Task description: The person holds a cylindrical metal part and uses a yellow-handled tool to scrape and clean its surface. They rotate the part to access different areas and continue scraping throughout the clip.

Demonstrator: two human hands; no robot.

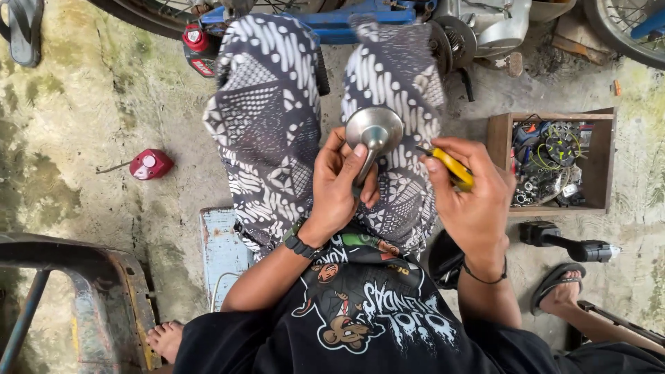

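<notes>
My left hand (337, 185) grips the round, brushed-steel horn-shaped part (374, 131) by its stem, over my patterned-cloth knees | right hand (471, 201) pinches a yellow-handled tool (454, 168), fingers closed | best done steady: brace stem, work tip gently | metal smooth, dull sheen.

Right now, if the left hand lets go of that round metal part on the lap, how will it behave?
The metal part looks like rigid, polished metal, so probably slick and fairly heavy for its size. Its domed head on a narrow stem, gripped by the left hand, suggests it would tip and roll off the patterned fabric. The right hand holds a yellow tool.
</notes>
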